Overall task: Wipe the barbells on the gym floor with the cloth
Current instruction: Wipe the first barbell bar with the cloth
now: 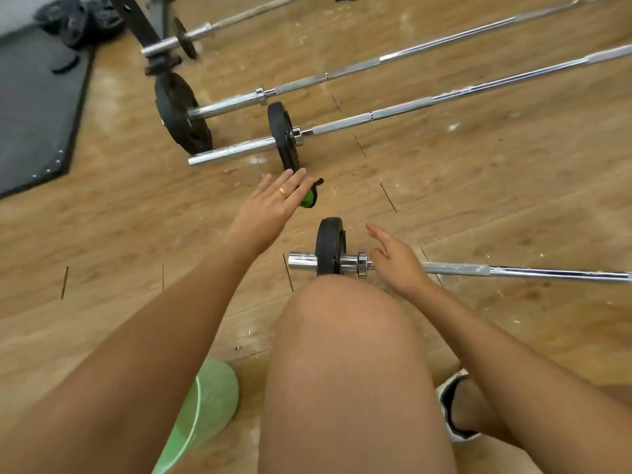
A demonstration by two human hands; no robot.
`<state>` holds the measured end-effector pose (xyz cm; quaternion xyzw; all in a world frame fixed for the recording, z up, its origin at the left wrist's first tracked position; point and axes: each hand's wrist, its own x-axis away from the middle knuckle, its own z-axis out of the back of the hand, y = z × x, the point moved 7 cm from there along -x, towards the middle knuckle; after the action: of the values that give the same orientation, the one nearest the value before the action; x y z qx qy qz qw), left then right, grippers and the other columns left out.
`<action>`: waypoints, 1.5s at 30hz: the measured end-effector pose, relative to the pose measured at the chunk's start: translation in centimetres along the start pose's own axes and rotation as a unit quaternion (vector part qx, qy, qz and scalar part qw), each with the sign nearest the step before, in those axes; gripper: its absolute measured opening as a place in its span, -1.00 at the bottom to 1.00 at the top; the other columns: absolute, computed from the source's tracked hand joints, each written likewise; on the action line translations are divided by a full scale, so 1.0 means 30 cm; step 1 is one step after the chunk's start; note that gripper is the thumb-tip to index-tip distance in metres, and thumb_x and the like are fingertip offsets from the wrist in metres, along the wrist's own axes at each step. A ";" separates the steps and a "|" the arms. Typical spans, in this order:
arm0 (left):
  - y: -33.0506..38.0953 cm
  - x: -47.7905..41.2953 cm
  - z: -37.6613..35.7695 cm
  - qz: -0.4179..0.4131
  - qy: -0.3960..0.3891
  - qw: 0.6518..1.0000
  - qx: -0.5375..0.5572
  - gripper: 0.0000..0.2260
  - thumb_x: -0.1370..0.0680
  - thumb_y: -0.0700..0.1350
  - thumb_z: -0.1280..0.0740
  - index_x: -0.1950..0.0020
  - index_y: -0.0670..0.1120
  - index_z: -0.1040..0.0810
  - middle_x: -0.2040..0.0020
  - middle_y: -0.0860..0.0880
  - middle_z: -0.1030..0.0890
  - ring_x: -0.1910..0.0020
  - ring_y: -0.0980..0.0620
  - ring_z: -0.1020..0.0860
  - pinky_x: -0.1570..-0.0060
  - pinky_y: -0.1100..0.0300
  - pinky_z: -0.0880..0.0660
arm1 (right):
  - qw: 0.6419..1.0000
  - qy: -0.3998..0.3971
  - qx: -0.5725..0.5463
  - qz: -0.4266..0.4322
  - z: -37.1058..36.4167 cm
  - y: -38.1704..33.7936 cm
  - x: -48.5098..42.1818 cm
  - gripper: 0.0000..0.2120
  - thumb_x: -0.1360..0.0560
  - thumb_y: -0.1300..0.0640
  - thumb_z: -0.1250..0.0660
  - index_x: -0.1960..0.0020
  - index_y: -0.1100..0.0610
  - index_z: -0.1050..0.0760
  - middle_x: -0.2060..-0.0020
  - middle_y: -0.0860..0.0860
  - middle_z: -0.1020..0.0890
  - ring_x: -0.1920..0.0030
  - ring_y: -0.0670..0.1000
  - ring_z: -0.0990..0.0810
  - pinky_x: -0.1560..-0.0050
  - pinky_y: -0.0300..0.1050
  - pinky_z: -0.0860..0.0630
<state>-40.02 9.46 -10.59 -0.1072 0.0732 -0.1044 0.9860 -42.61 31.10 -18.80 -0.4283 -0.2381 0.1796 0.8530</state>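
Observation:
A small green and black cloth (pixel 310 196) lies on the wooden floor between two barbells. My left hand (pixel 273 203) stretches over it with straight fingers, its fingertips covering part of the cloth; contact is unclear. The nearest barbell (pixel 478 269) lies across the floor with a small black plate (pixel 329 246) near its left end. My right hand (pixel 396 260) hovers open just over that bar beside the collar, hiding a short length of it. A second barbell (pixel 393 112) with a black plate (pixel 283 136) lies just beyond the cloth.
Two more barbells (pixel 342 71) lie farther back, one with a large black plate (pixel 181 112). A dark rubber mat (pixel 37 107) covers the floor at the left. My bare knee (pixel 342 319) is raised in front, with a green shoe (pixel 208 401) at the bottom left.

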 end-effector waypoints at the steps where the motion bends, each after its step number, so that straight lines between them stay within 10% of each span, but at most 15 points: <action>1: 0.009 0.016 -0.071 0.019 -0.003 1.000 0.019 -0.26 -0.47 -0.51 -0.31 -0.61 -0.16 -0.20 -0.58 -0.18 -0.27 -0.54 -0.20 -0.28 -0.50 -0.21 -0.23 | 1.000 -0.016 0.020 0.002 -0.026 0.028 -0.029 -0.47 -0.66 0.26 -0.12 -0.61 0.07 -0.17 -0.53 0.05 -0.34 -0.51 0.03 -0.31 -0.37 -0.24 -0.20; 12: 0.080 0.119 -0.714 0.145 -0.137 0.970 0.143 -0.28 -0.51 -0.45 -0.30 -0.61 0.01 -0.25 -0.60 0.00 -0.26 -0.57 -0.31 -0.17 -0.45 -0.36 -0.18 | 0.973 -0.099 0.206 -0.004 -0.136 0.382 -0.230 -0.50 -0.62 0.15 -0.24 -0.53 0.19 -0.31 -0.28 0.22 -0.52 -0.36 0.26 -0.41 -0.38 0.09 -0.32; 18: 0.145 0.228 -0.758 0.157 -0.043 0.952 0.260 -0.39 -0.53 -0.31 -0.31 -0.58 -0.08 -0.31 -0.59 -0.09 -0.29 -0.57 -0.31 -0.15 -0.48 -0.35 -0.16 | 0.947 -0.132 0.292 -0.008 -0.211 0.505 -0.183 -0.20 -0.50 -0.30 0.25 -0.61 0.06 -0.16 -0.57 0.04 -0.26 -0.58 0.14 -0.12 -0.54 0.19 -0.01; 22: 0.159 0.263 -0.761 0.186 -0.019 0.922 0.340 -0.57 -0.66 -0.03 -0.15 -0.53 -0.06 -0.41 -0.59 -0.01 -0.27 -0.62 -0.15 -0.11 -0.54 -0.23 0.02 | 0.950 -0.115 0.291 -0.007 -0.222 0.530 -0.177 -0.22 -0.51 -0.31 0.27 -0.63 0.02 -0.07 -0.61 -0.01 -0.16 -0.61 0.07 0.00 -0.54 0.07 0.17; 28: 0.125 0.196 -0.764 0.327 0.007 0.878 0.348 -0.65 -0.58 0.01 -0.20 -0.34 -0.06 -0.45 -0.35 -0.04 -0.45 -0.29 -0.11 -0.45 -0.24 -0.17 -0.44 | 0.951 -0.108 0.288 -0.010 -0.221 0.521 -0.186 -0.21 -0.48 -0.31 0.27 -0.64 -0.01 -0.02 -0.61 -0.06 -0.10 -0.61 0.02 0.07 -0.56 0.08 0.19; 33: 0.129 0.203 -0.793 0.358 -0.010 0.876 0.322 -0.51 -0.69 -0.04 -0.19 -0.59 -0.15 -0.23 -0.59 -0.12 -0.26 -0.61 -0.10 -0.11 -0.56 -0.11 -0.12 | 0.951 -0.107 0.290 -0.007 -0.219 0.525 -0.188 -0.21 -0.48 -0.31 0.25 -0.64 0.00 -0.04 -0.61 -0.05 -0.13 -0.61 0.04 0.05 -0.54 0.08 0.18; 45: 0.156 0.173 -0.775 0.265 -0.042 0.907 0.323 -0.56 -0.69 -0.12 -0.12 -0.59 -0.14 -0.26 -0.63 -0.10 -0.16 -0.64 -0.08 0.01 -0.58 -0.21 0.06 | 0.949 -0.084 0.305 -0.001 -0.232 0.537 -0.166 -0.35 -0.58 -0.12 0.05 -0.64 0.02 -0.03 -0.61 -0.02 -0.11 -0.62 0.08 0.05 -0.56 0.13 0.19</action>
<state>-37.98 8.24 -34.74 0.2364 0.0200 0.1478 0.9601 -44.47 33.22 -36.82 -0.1313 -0.2430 0.2778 0.9201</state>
